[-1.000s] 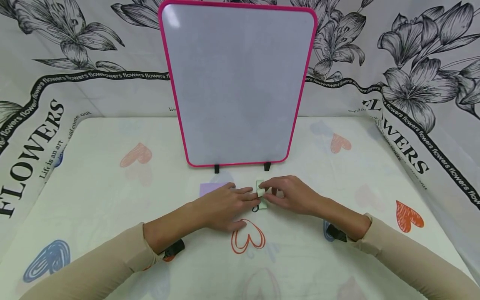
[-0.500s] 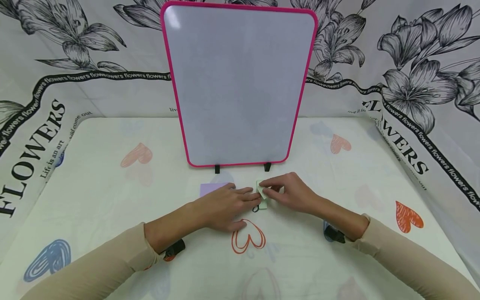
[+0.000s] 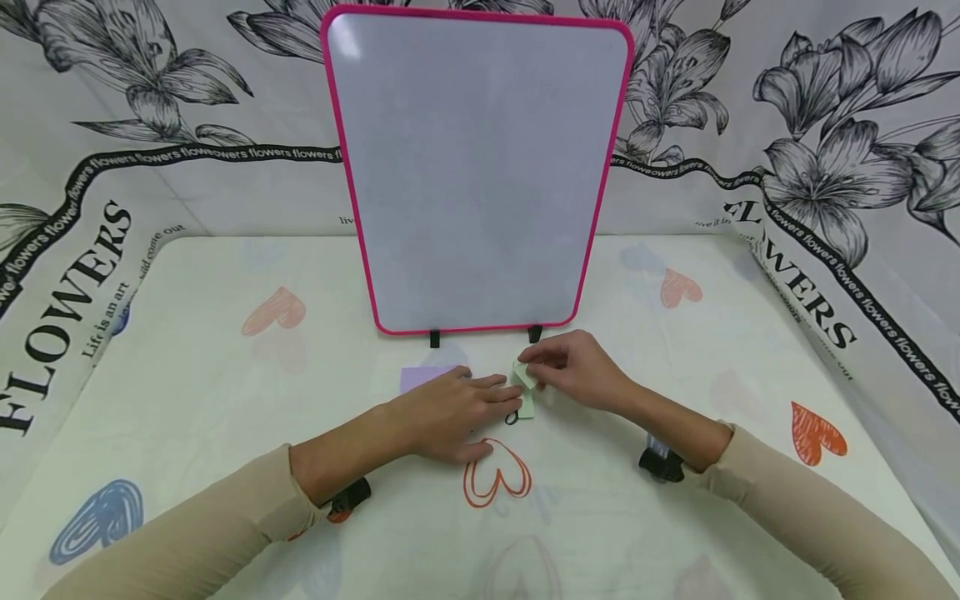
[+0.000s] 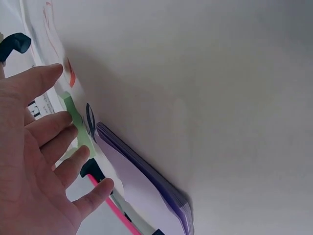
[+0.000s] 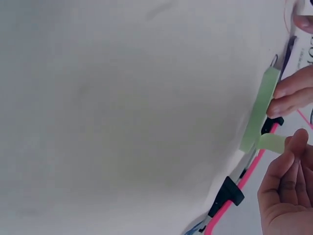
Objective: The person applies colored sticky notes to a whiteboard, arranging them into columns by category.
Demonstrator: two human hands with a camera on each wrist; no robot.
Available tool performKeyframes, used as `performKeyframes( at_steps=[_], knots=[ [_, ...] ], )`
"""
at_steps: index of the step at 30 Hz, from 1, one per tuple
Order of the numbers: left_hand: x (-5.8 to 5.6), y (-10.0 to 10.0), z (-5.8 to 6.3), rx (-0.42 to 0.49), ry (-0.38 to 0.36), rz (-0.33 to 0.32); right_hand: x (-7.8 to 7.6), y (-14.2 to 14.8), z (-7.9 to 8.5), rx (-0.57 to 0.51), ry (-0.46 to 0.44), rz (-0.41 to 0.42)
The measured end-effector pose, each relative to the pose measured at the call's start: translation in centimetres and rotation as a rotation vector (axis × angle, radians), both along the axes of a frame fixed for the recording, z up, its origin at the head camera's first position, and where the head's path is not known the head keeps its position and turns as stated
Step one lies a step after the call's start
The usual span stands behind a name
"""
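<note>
A narrow pale green sticky note pad (image 3: 527,407) lies on the cloth in the middle of the head view. My right hand (image 3: 581,371) pinches the end of its top sheet (image 5: 272,142) between thumb and finger; the sheet bends up off the pad in the right wrist view. My left hand (image 3: 456,417) lies palm down with spread fingers, its fingertips at the left side of the green pad. Partly under that hand is a stack of purple paper (image 3: 423,378), seen edge-on in the left wrist view. A small dark loop (image 3: 512,418) shows beside the green pad.
A whiteboard (image 3: 480,175) with a pink frame stands behind the hands on black feet (image 3: 535,334). A cloth printed with hearts (image 3: 681,287) covers the table. Flower-printed fabric (image 3: 817,183) hangs at the back and sides.
My right hand has moved slightly up and away toward the whiteboard, bending the green top sheet further back from the pad. The left hand has stayed in place.
</note>
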State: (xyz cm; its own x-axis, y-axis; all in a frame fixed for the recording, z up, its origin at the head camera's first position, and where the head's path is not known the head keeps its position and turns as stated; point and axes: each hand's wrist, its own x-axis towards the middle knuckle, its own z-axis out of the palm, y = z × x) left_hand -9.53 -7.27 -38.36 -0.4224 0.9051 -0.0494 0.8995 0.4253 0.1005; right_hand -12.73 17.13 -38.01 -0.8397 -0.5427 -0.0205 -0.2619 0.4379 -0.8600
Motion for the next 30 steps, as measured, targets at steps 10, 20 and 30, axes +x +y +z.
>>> performKeyframes(
  at_steps=[10,20,30],
  knots=[
    [0.0,0.0,0.0,0.001,-0.007,0.004,-0.6,0.2,0.7,-0.047,-0.035,-0.022],
    [0.0,0.0,0.0,0.006,-0.023,0.002,-1.4,0.4,2.8,-0.065,-0.012,-0.030],
    [0.1,0.0,-0.1,0.008,-0.009,0.003,-2.3,0.8,5.1,-0.060,0.204,-0.082]
  ],
)
